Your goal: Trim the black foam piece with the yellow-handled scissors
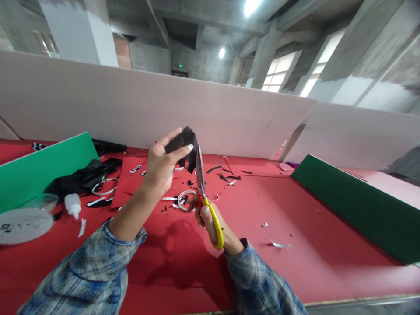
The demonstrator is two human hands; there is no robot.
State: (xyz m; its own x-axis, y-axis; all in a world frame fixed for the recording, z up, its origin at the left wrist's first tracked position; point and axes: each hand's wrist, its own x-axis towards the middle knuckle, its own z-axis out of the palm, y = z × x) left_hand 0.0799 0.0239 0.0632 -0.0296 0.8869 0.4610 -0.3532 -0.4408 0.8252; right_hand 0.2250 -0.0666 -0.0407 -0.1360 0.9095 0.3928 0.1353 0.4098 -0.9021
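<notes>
My left hand (162, 164) pinches a piece of thin black material (185, 139) between thumb and fingers, held up above the table. Whether it is fabric or plastic I cannot tell. In my right hand (205, 214) is a pair of scissors (201, 175) with yellow and red handles, its blades pointing up along the right edge of the black piece. The blades look nearly closed. Below, a white tape roll (187, 200) lies on the red table (256, 201) among black and white scraps.
At the left are a white glue bottle (72, 205), a round clear lid (24, 225), crumpled black material (87, 175) and a green panel (49, 164). Another green panel (354, 205) stands at the right. A pale partition (157, 109) runs along the back. White scraps (278, 245) lie right of centre.
</notes>
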